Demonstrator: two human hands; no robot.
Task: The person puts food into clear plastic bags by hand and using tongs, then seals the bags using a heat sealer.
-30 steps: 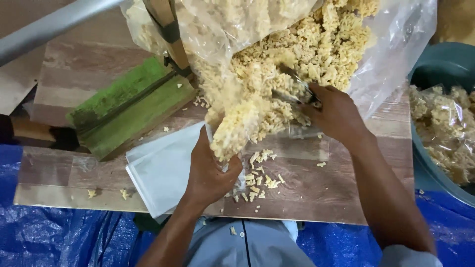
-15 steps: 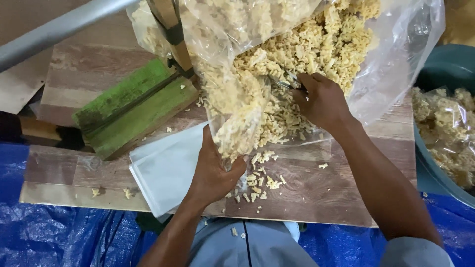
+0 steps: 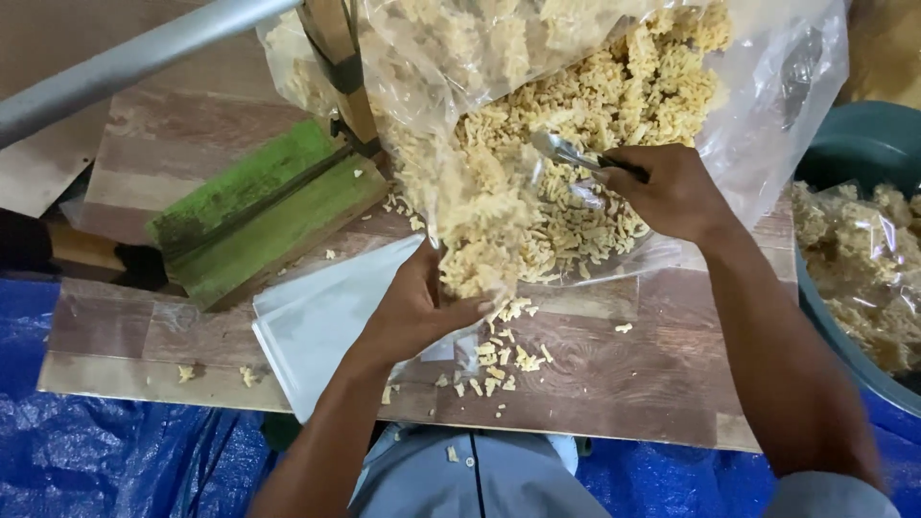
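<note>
Snack pieces [image 3: 576,125] fill the large clear bag [image 3: 767,86] lying on the bench [image 3: 624,384]. We keep right-hand [image 3: 672,192] fingers closed on the metal scoop [image 3: 566,152], left hand [image 3: 417,312] gripping the small bag [image 3: 470,249] mouth, minimising spillage. Teal tub [image 3: 863,144] holds more packets.

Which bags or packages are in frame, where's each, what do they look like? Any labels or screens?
Large clear plastic bag: top centre on the wooden table, open, full of pale yellow crinkly snack pieces.
Small clear bag: centre, upright, partly filled, held by the left hand.
Flat empty clear bags: table front, left of centre.
Filled clear bags: in the dark tub, right edge.
Labels, screens: none visible.
</note>
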